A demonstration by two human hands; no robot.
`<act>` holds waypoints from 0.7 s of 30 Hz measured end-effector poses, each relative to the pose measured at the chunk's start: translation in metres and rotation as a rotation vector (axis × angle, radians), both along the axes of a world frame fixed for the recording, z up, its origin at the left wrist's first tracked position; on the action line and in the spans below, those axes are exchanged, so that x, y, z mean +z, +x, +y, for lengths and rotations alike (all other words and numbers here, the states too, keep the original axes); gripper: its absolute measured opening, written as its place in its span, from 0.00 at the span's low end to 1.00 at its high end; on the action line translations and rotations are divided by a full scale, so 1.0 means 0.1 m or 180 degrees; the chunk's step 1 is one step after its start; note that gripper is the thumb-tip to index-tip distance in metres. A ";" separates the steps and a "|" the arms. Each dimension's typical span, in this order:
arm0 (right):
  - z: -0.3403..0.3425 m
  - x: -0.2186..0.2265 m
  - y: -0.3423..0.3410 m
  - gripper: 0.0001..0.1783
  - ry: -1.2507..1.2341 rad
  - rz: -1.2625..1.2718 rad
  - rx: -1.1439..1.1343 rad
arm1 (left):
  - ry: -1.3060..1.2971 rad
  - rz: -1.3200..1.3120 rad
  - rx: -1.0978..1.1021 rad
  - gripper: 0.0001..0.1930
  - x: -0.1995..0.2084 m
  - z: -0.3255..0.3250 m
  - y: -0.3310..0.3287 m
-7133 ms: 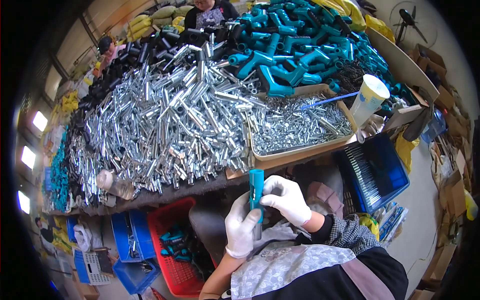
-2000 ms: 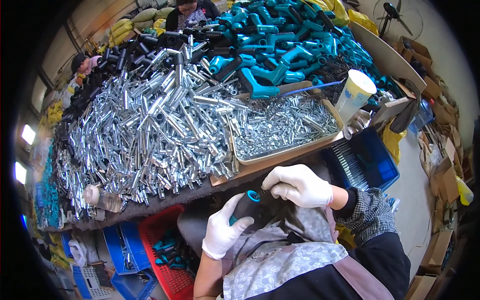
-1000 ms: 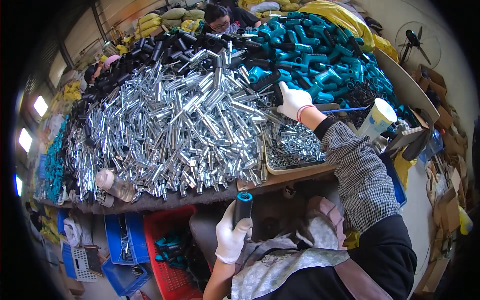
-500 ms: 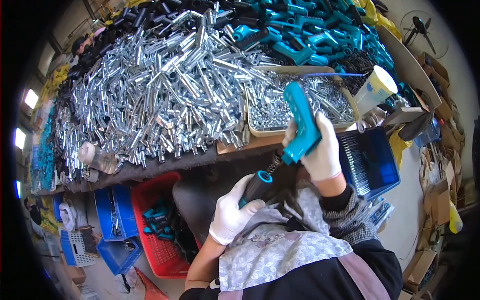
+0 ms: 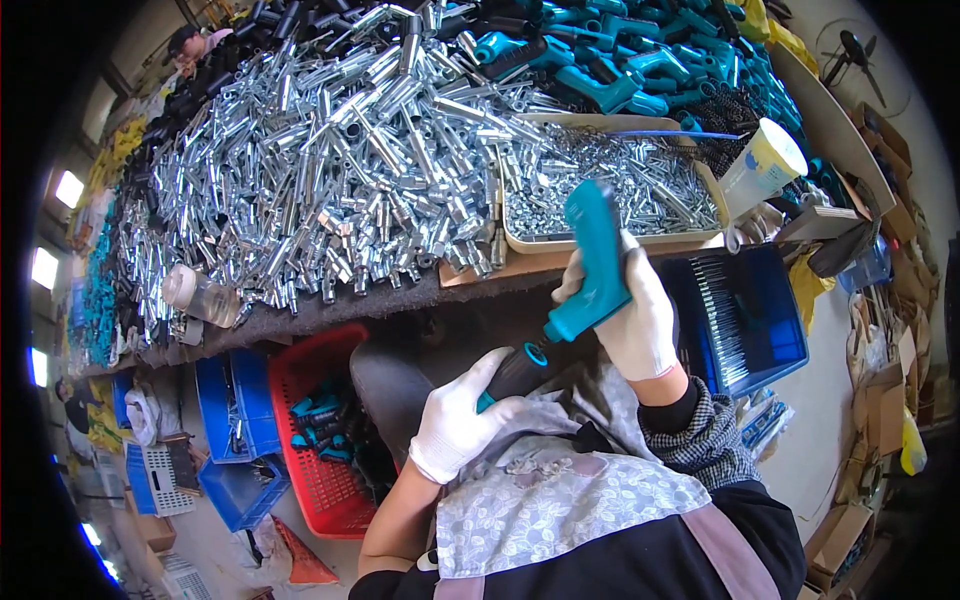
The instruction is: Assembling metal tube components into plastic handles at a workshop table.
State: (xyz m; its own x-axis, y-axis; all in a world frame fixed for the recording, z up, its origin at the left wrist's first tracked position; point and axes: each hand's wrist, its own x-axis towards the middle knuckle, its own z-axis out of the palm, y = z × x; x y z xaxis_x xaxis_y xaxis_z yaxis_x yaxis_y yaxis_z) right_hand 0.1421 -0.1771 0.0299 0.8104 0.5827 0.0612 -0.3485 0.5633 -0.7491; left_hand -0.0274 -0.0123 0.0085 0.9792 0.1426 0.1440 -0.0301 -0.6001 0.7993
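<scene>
My left hand (image 5: 458, 425), in a white glove, is closed around a black tube (image 5: 516, 373) with a teal ring at its upper end. In my gloved right hand (image 5: 645, 318) is a teal pistol-shaped housing (image 5: 598, 262), its handle pointing up and its narrow end angled down toward the tube. The two ends almost meet above my lap; whether they touch I cannot tell. Only a sliver of the dark spring between them shows. Just beyond my right hand, a shallow tray (image 5: 610, 243) holds small metal pins and parts.
Shiny metal tubes (image 5: 300, 180) cover the bench, with teal housings (image 5: 640, 75) heaped at the back. A paper cup (image 5: 760, 165) leans right of the tray. Below stand a red basket (image 5: 325, 490) and a blue bin (image 5: 780, 335) of metal rods. Another person (image 5: 195, 45) is far left.
The teal housing has come down and left toward the black tube. The spring, plainly visible between them before, is now almost wholly hidden.
</scene>
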 end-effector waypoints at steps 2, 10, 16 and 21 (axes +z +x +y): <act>0.02 -0.01 -0.12 0.35 -0.0008 0.0058 0.0270 | 0.0204 -0.0037 -0.0039 0.32 0.00 0.02 0.01; -0.43 0.13 0.09 0.28 -0.1456 -0.0264 0.2118 | -0.0120 0.0265 -0.0331 0.30 0.03 0.23 -0.13; -0.35 0.02 -0.07 0.24 -0.2387 -0.5026 0.1393 | -0.0508 0.1405 -0.0882 0.31 -0.03 0.33 -0.15; -0.21 -0.10 -0.02 0.17 -0.0704 -0.6996 0.0667 | -0.1929 0.2456 -0.1459 0.39 -0.23 0.59 -0.12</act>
